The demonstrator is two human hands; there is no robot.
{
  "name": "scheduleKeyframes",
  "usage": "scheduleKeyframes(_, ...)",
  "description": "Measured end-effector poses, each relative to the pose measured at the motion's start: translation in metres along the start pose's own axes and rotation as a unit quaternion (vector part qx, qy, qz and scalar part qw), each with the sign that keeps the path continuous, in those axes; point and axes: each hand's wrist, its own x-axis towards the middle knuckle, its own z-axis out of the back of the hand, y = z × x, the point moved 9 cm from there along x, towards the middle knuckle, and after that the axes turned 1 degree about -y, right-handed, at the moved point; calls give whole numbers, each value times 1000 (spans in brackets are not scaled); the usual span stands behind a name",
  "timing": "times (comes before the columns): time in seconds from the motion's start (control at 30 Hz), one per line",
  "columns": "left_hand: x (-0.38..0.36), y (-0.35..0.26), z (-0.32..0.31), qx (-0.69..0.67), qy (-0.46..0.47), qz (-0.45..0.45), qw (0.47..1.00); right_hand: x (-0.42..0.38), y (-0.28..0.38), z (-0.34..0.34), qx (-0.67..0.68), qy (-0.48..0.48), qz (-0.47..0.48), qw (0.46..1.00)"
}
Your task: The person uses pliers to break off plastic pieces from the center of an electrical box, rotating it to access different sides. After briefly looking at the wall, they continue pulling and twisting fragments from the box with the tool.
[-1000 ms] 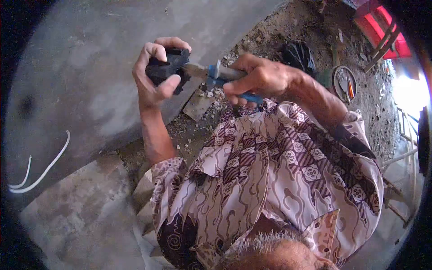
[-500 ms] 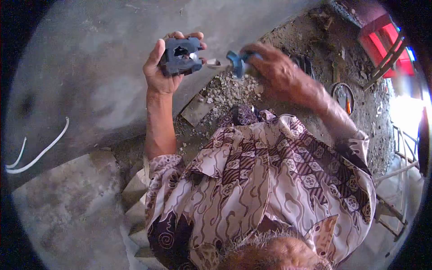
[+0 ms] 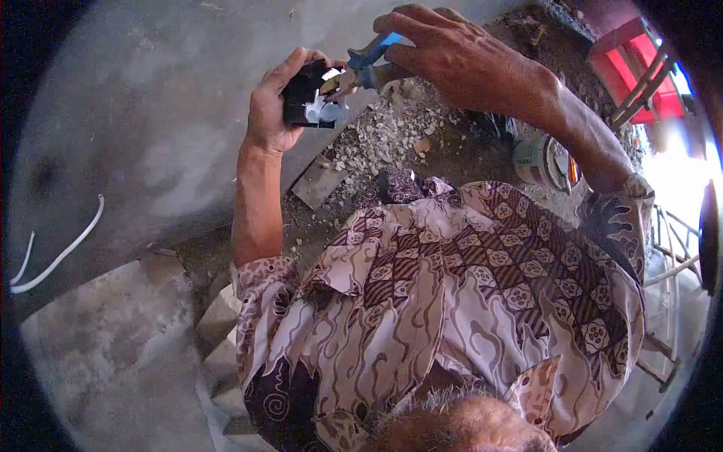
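My left hand [image 3: 269, 107] is wrapped around a small dark box [image 3: 295, 105] that looks like an electrical wall box, with its hollow side turned toward my right hand. Blue-handled pliers [image 3: 364, 69] are gripped in my right hand [image 3: 467, 64], their metal jaws right at the box's edge. A bright, shiny patch shows on the box's lower side near the jaws. Fingers of my left hand are partly hidden behind the box.
Broken rubble [image 3: 395, 135] lies below the hands, with a flat slab piece [image 3: 318, 185] beside it. A bucket [image 3: 532, 160] stands under my right forearm. White tubes [image 3: 71, 242] stick out at left; a red container [image 3: 640, 71] is at upper right.
My right hand has moved up and brought the pliers left to the box. The box has been turned in my left hand, showing a different side.
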Motion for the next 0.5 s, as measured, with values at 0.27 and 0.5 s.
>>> scheduleKeyframes(0.27,-8,-9,-16,61,2,-26,998,4,6,-13,-21,78,16,997)
scheduleKeyframes(0.5,-9,0,-8,53,6,-7,999,4,3,-28,-102,50,39,993)
